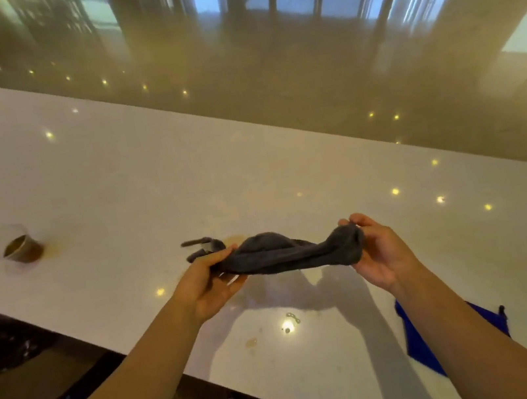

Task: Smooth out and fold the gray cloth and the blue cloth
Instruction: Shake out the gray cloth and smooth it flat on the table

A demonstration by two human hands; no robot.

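The gray cloth hangs bunched into a rope-like roll above the middle of the worktop, stretched between your two hands and clear of the surface, with its shadow on the white top beneath. It looks light, soft and limp: it sags and twists wherever you do not hold it, so it will not keep a shape by itself and needs the worktop under it to lie flat. Your left hand is closed around one end, fingers curled over the fabric, and a loose strip or tag pokes out beyond it. Your right hand pinches the other bunched end between thumb and fingertips, the rest of the hand partly open. To spread it, you would do well to find two adjacent corners rather than gripping the wad, since a hold on the middle only keeps it twisted; which folds hide the corners cannot be told from here. The blue cloth lies flat near the worktop's near edge on your right, partly hidden under your right forearm, and seems equally thin and pliant. A glass of brown drink stands well apart toward the left end, so keep swinging fabric away from it.
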